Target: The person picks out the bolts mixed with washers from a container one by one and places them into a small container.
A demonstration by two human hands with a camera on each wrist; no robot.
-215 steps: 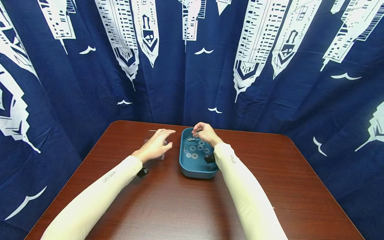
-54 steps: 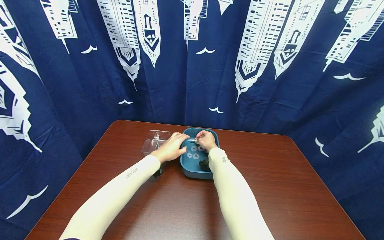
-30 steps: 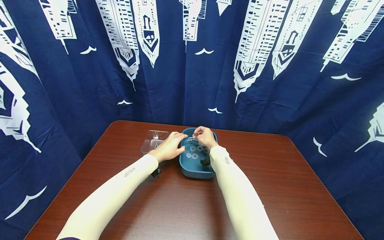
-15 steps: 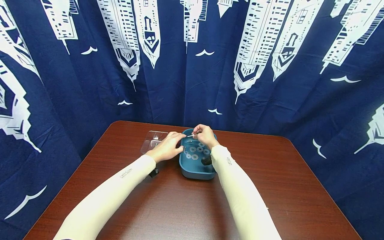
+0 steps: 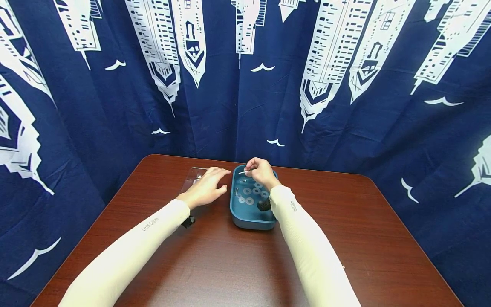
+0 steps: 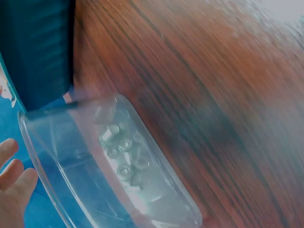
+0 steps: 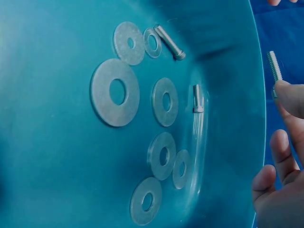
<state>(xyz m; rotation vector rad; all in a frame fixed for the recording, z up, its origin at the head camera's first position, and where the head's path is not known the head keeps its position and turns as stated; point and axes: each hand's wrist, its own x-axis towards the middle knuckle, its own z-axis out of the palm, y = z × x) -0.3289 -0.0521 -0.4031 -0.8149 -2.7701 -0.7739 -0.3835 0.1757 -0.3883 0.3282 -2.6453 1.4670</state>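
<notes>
My right hand [image 5: 262, 171] is over the back of a teal tray [image 5: 251, 224], pinching a small threaded bolt [image 7: 274, 66] between thumb and index finger. The bolt's threaded end points away from the fingertips. Several flat washers [image 7: 115, 92] of different sizes lie on the tray floor, along with a longer bolt [image 7: 169, 42] and a shorter bolt [image 7: 198, 99]. Left of the tray, my left hand [image 5: 205, 187] is held with fingers extended and nothing in its grasp. It hovers over a clear plastic container [image 6: 161, 204], partly covering it in the head view.
Inside the clear container are several metal nuts [image 6: 124, 171]. A brown wooden table [image 5: 215, 264] carries both containers. Behind it hangs a dark blue curtain [image 5: 238, 115] with white building prints. Small black cameras sit at both wrists.
A bolt has come up from the tray in my right hand, which rose slightly toward the back. My left hand reached over to the tray's left rim, then drew back left.
</notes>
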